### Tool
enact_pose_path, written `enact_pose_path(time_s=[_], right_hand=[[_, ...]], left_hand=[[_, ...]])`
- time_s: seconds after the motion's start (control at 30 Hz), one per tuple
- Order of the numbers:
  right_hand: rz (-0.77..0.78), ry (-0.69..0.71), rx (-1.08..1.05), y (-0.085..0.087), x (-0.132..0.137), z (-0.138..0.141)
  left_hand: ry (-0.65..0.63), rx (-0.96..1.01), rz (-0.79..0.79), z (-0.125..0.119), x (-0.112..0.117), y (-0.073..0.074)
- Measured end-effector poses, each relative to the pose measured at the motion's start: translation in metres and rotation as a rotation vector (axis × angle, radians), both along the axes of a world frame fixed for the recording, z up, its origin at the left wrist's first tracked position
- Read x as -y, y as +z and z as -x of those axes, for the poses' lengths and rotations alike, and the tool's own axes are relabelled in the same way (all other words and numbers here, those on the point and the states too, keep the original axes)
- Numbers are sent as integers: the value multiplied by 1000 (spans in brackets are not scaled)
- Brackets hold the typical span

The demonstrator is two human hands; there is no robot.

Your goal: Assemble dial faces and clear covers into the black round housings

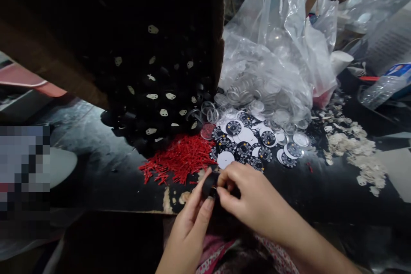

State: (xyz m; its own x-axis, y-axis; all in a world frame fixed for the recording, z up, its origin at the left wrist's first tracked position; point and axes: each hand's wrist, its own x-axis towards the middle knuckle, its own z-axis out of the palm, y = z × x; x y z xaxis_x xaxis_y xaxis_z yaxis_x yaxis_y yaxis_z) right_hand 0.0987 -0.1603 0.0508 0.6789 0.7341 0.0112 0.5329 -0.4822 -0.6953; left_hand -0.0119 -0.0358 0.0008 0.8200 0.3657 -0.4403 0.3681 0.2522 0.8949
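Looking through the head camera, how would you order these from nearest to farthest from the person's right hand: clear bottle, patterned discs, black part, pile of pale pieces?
1. Black part: in the left hand, right beside the right hand.
2. Patterned discs: just beyond it.
3. Pile of pale pieces: off to the right.
4. Clear bottle: farther back, at the right edge.

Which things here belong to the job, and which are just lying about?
Likely part of the job:
black rounded piece, held in the left hand, with the right hand at it;
thin red slivers;
round black-and-white printed discs;
clear round plastic covers;
black pieces with pale patches in the brown cardboard box.

Probably just lying about:
clear plastic bottle with blue label;
salmon-pink container.
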Motion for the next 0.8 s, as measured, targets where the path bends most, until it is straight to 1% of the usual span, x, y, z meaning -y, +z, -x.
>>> enact_pose_path(time_s=[0.03, 0.07, 0.1, 0.13, 0.17, 0.2, 0.23, 0.27, 0.33, 0.43, 0.53, 0.63, 0.7, 0.8], right_hand=[[0, 18, -47, -1, 9, -11], [15, 12, -56, -3, 19, -25], [48, -104, 1, -6, 30, -40], [139, -288, 116, -10, 40, -56], [258, -430, 236, -14, 50, -72], [324, -511, 300, -17, 58, -86], [382, -555, 346, -20, 65, -98], [422, -565, 370, -22, 71, -106], [464, -559, 381, -22, 80, -113], [513, -568, 380, -22, 91, -106], [540, -554, 374, -26, 98, -97], [519, -547, 359, -32, 103, -97], [484, -578, 338, -32, 107, -101], [419, -652, 321, -29, 114, -104]], left_hand=[[-20, 2, -10, 0, -3, -1], [-19, 2, 13, 1, -5, -2], [1, 0, 66, 2, -6, -4], [35, -6, 137, 3, -6, -7], [70, -15, 198, 4, -5, -10], [93, -31, 241, 5, -3, -13], [102, -50, 265, 5, -1, -16], [107, -66, 279, 5, 2, -19], [119, -68, 326, 4, 7, -23], [136, -23, 399, 0, 9, -25], [136, -7, 393, -3, 9, -26], [123, -14, 375, -3, 9, -26], [124, -22, 380, -4, 10, -25], [184, -13, 407, -6, 11, -20]])
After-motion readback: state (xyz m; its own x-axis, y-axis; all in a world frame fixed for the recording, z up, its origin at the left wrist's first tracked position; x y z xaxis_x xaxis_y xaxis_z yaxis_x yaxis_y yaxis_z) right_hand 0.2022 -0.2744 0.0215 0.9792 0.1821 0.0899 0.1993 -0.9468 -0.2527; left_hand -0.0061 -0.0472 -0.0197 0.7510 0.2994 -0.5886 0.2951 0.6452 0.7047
